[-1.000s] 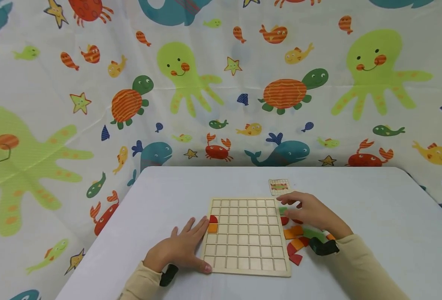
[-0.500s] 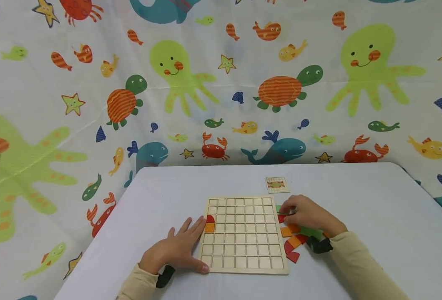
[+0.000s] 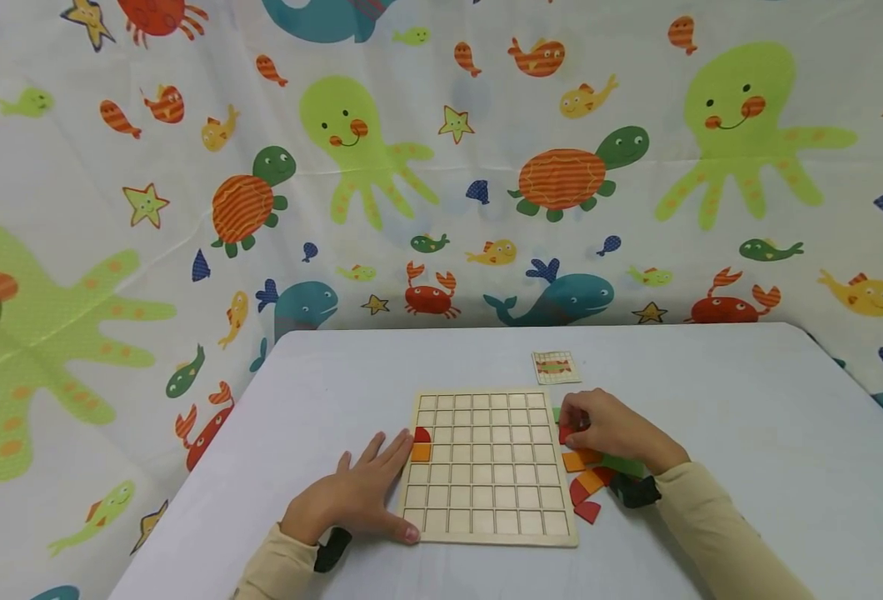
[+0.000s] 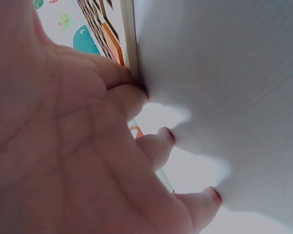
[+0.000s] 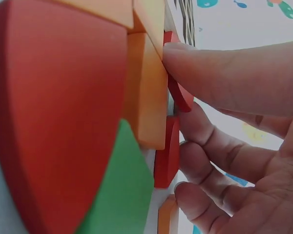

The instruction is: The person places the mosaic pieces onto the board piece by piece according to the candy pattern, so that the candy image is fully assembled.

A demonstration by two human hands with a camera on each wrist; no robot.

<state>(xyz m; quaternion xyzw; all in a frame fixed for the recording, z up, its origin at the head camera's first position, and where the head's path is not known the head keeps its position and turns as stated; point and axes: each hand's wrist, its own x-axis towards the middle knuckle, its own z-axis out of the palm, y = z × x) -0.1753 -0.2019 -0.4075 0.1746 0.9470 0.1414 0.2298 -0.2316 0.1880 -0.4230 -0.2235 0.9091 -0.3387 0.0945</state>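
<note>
A wooden grid board (image 3: 493, 476) lies on the table, with a red rounded piece (image 3: 422, 434) and an orange square piece (image 3: 421, 452) in its left column. My left hand (image 3: 359, 492) is spread along the board's left edge, thumb at the near corner; the left wrist view shows its fingertips touching the tabletop. To the right of the board, my right hand (image 3: 620, 432) is over the loose pieces. Its thumb and index finger pinch a red piece (image 5: 179, 90) in the right wrist view, and the other fingers are curled beside another red piece (image 5: 167, 153).
Loose orange pieces (image 3: 575, 462), a green piece (image 3: 623, 466) and a red piece (image 3: 587, 512) lie right of the board. A small pattern card (image 3: 556, 367) is behind the board. A printed sea-animal cloth (image 3: 426, 208) hangs beyond the white table (image 3: 741, 400).
My right hand has come down onto the loose pieces, and its fingers have closed on a red one. My left hand stays at the board's edge. The head view has shifted slightly.
</note>
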